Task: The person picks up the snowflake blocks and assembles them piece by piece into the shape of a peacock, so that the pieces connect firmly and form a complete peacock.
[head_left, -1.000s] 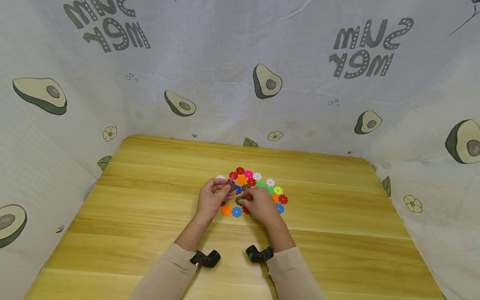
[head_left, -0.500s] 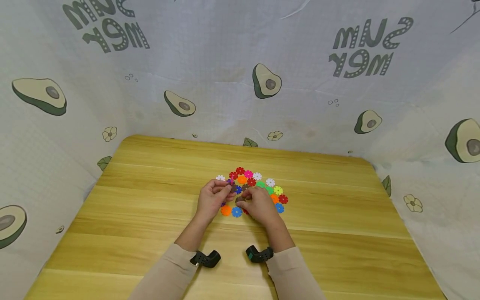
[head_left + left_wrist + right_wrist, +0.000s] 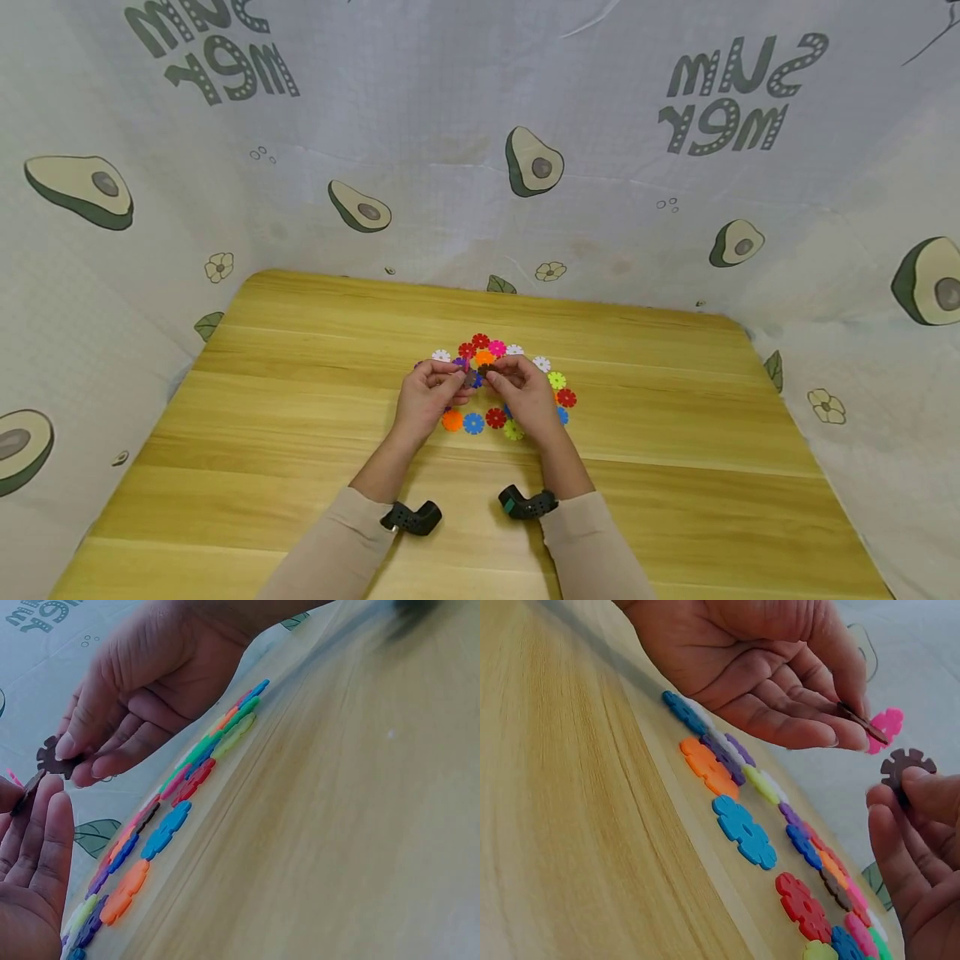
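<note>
In the head view the left hand (image 3: pixel 427 402) and right hand (image 3: pixel 527 402) face each other over the coloured notched discs. Between thumb and fingers the left hand pinches a brown disc (image 3: pixel 862 722), seen nearly edge-on in the right wrist view, with a pink disc (image 3: pixel 886 730) joined to it. A second brown disc (image 3: pixel 906 769) is pinched by the right hand (image 3: pixel 926 859). In the left wrist view the right hand's brown disc (image 3: pixel 54 759) stands very close to the left hand's disc (image 3: pixel 28 793); whether they touch I cannot tell.
Many loose discs lie around and below the hands on the wooden table (image 3: pixel 300 375), among them an orange one (image 3: pixel 452 421), a light blue one (image 3: pixel 473 423) and a red one (image 3: pixel 496 417). A printed cloth (image 3: pixel 450 233) hangs behind the table.
The right hand has lifted a brown disc from the table and moved it up and left, close to the left hand. The left hand has barely moved.
</note>
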A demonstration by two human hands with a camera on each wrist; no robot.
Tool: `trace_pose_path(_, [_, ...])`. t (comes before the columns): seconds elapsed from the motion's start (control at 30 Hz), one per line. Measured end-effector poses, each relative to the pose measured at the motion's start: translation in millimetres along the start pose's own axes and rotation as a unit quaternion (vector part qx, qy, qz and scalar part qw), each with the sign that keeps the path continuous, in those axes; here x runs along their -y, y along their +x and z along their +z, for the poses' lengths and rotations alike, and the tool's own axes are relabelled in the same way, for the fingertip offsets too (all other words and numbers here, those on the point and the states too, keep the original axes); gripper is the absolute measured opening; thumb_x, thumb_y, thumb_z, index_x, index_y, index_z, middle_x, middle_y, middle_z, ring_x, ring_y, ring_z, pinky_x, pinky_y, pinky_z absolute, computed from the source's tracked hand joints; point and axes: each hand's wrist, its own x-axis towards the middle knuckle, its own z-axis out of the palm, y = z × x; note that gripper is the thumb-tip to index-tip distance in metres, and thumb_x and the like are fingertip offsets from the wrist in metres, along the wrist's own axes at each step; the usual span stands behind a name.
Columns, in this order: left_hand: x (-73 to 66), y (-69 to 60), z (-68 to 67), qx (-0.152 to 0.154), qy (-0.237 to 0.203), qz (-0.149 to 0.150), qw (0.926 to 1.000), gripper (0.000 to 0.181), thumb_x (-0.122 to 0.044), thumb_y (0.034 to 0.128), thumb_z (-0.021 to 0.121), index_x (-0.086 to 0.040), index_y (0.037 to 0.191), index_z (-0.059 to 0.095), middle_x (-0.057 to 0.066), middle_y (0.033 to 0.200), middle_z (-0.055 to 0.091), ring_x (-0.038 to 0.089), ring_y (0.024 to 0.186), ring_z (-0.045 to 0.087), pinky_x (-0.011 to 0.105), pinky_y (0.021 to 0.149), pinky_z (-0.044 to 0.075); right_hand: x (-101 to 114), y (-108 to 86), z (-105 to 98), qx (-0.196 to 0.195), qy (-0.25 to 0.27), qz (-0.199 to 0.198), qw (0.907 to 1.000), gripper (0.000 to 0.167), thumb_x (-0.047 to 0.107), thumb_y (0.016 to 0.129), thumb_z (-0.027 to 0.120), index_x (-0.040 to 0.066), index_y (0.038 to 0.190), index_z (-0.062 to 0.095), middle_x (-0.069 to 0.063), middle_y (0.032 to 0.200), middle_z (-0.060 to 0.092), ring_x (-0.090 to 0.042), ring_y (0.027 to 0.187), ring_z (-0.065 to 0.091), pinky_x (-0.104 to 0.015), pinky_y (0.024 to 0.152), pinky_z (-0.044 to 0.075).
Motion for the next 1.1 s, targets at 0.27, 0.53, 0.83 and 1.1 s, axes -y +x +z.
trace_pose_path(0.27, [0.1,-0.4,-0.1,0.000,0.000,-0.002,1.0000,0.020,-0.004,0.0980,0.065,0.008,0.114,0.061,0.007,0.086,0.073,0.013,0.070,0.076,0.027,0.068,0.064,-0.5,0.1,-0.4,0.020,0.006,-0.025,0.9995,0.017,-0.001,0.100,0.059,-0.006,0.116,0.062,-0.024,0.115,0.066,-0.016,0.098,0.073,-0.037,0.094,0.060])
trace_pose_path(0.53, [-0.9,-0.4,-1.6,0.011,-0.008,-0.009,0.9999,0.021,-0.004,0.0980,0.065,0.008,0.115,0.062,0.005,0.085,0.074,0.013,0.070,0.076,0.026,0.067,0.064,-2.3,-1.5,-0.5,0.036,-0.030,-0.067,0.9966,0.016,0.002,0.102,0.057,-0.004,0.113,0.067,-0.024,0.112,0.068,-0.019,0.099,0.071,-0.039,0.094,0.061])
trace_pose_path(0.83, [-1.6,-1.2,-0.9,0.017,-0.002,-0.004,0.9999,0.020,-0.002,0.0986,0.064,0.010,0.114,0.062,0.006,0.086,0.075,0.012,0.070,0.075,0.026,0.068,0.064,-2.6,-2.6,1.1,0.013,-0.038,-0.095,0.9947,0.016,-0.001,0.101,0.058,-0.003,0.109,0.071,-0.022,0.107,0.072,-0.016,0.093,0.073,-0.030,0.086,0.063])
trace_pose_path(1.1, [2.2,-0.7,1.4,0.007,0.007,0.003,0.9999,0.018,0.001,0.0988,0.062,0.012,0.114,0.061,0.006,0.085,0.074,0.011,0.070,0.075,0.026,0.068,0.064,0.5,-4.4,2.6,-0.004,-0.049,-0.102,0.9935,0.016,-0.002,0.100,0.059,-0.002,0.106,0.074,-0.022,0.104,0.074,-0.028,0.094,0.075,-0.028,0.084,0.063])
